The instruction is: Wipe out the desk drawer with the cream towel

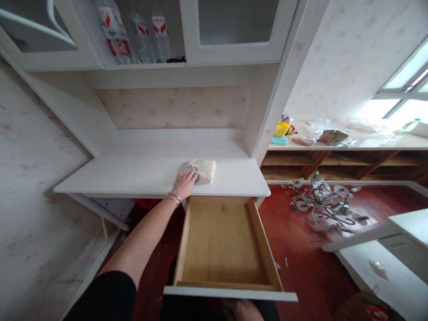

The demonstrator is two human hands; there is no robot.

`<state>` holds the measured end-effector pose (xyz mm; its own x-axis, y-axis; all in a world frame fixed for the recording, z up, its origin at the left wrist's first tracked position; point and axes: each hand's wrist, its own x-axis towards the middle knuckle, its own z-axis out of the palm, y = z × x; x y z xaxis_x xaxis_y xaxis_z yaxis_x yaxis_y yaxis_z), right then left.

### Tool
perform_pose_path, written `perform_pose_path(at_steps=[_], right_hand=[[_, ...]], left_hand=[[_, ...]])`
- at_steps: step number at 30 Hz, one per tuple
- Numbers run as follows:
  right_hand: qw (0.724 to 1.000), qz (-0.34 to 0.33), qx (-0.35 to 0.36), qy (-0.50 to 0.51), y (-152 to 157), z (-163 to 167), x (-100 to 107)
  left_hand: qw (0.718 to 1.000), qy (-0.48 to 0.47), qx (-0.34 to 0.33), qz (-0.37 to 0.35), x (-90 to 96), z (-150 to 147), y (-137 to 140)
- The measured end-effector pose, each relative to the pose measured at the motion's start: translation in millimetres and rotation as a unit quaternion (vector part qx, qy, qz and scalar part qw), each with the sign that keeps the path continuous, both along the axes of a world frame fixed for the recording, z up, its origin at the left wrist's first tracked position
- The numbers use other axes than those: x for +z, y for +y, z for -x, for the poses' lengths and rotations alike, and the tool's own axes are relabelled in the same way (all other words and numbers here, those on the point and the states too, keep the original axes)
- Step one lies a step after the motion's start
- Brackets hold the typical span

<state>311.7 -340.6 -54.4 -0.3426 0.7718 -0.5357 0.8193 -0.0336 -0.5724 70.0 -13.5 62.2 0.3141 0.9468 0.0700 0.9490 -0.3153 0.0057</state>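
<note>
On the white counter point(133, 171), left hand point(185, 182) presses spread fingers flat on a cloth point(202, 170); right hand's point(242, 310) fingers hidden.

A white desk top point(133, 171) holds a fluffy cloth point(200, 170). A hand point(184, 183) lies flat on the cloth. Below it, a wooden drawer point(222, 243) stands pulled out.

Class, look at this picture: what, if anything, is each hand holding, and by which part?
The left hand lies flat on the near-left edge of a beige fluffy cloth on the white desk top, pressing rather than gripping. The right hand is mostly hidden beneath the open wooden drawer.
</note>
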Motion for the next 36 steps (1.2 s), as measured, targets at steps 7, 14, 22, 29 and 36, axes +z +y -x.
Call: perform_pose_path(at_steps=[7,14,22,29,36], right_hand=[[0.999,-0.021,0.006,0.029,-3,-5,7],[0.998,-0.056,0.017,0.028,-6,-9,2],[0.995,-0.082,0.051,0.024,-7,-10,0],[0.998,-0.037,0.032,0.04,-15,-10,-2],[0.987,-0.047,-0.048,0.145,-14,-45,55]], left_hand=[[1.0,0.018,0.008,0.004,-9.3,-24,6],[0.999,0.026,-0.039,-0.01,-5.1,-27,-22],[0.999,0.026,-0.042,0.022,-5.0,-25,-31],[0.997,0.037,-0.035,0.062,-7.5,-26,-29],[0.996,0.055,-0.029,0.057,-3.3,-22,-32]])
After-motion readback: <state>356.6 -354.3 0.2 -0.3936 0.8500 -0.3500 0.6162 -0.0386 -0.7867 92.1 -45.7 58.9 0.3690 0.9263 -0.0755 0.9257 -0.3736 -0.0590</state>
